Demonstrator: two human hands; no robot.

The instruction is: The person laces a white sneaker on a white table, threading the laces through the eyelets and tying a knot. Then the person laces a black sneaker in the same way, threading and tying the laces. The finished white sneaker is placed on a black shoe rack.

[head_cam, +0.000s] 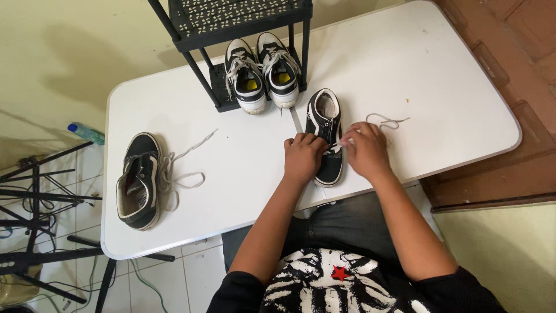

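Note:
A black sneaker with white trim lies on the white table in front of me, toe toward me. My left hand rests on its left side, fingers curled over the lace area. My right hand pinches a white shoelace that trails off to the right. The front of the shoe is partly hidden by both hands.
A matching black sneaker lies on its side at the table's left with a loose white lace. A black metal shoe rack at the back holds a black-and-white pair. Stands and cables sit on the floor at left, beside a bottle.

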